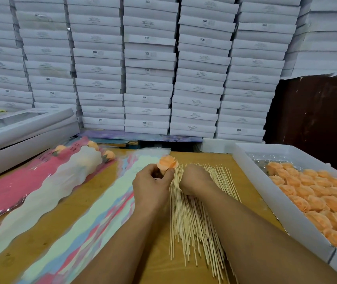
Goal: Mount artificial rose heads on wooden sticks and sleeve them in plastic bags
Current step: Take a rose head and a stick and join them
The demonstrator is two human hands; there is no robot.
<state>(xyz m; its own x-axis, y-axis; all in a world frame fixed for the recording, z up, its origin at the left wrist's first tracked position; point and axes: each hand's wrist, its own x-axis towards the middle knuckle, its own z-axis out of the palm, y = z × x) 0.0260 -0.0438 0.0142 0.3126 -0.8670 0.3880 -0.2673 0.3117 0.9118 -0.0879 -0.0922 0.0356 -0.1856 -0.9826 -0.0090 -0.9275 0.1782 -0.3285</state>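
My left hand (152, 181) holds an orange rose head (167, 163) by its base, petals pointing away from me, just above the table. My right hand (194, 179) is curled, knuckles up, over the pile of wooden sticks (192, 222) and its fingers reach down among them; what they hold is hidden. The sticks lie spread lengthwise on the wooden table (93, 187). A stack of pastel plastic bags (93, 210) lies left of the sticks. Finished sleeved roses (77, 169) lie further left on a pink pile.
A white tray (286, 206) at the right holds several loose orange rose heads (315, 193). White lidded boxes (20, 132) sit at the left. A wall of stacked white boxes (149, 64) rises behind the table. A dark panel (317, 111) stands at the back right.
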